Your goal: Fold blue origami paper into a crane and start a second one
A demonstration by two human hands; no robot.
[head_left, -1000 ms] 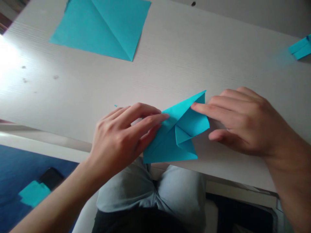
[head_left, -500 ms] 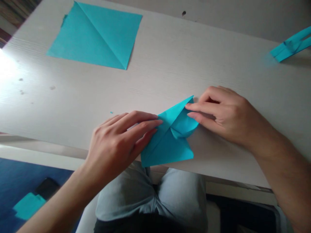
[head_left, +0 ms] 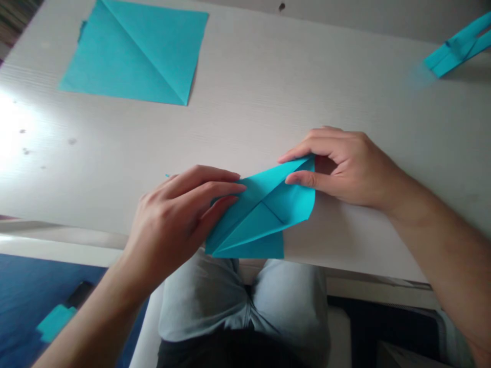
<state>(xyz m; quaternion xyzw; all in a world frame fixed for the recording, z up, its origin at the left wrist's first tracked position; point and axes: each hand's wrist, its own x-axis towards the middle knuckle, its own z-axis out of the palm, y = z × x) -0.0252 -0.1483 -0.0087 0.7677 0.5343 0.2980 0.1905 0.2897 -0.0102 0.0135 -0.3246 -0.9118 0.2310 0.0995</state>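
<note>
A partly folded sheet of turquoise paper (head_left: 264,209) lies at the front edge of the table, its creases and a raised flap facing me. My left hand (head_left: 187,204) presses on its left side, fingers together and fingertips on the paper. At the upper right corner, my right hand (head_left: 337,163) pinches the paper, thumb on the near face and fingers behind the top edge. The underside of the paper is hidden.
On the white table (head_left: 245,117), a turquoise sheet (head_left: 141,56) with a diagonal crease lies at the far left. A folded turquoise paper piece (head_left: 456,51) sits at the far right. Below left, more turquoise paper (head_left: 56,322) rests by a dark object (head_left: 80,294) on a blue surface.
My right hand has shifted from touching the flap with its fingertips to pinching the upper corner. The buckled flap is now flatter, with its lower edge pulled straight across the paper.
</note>
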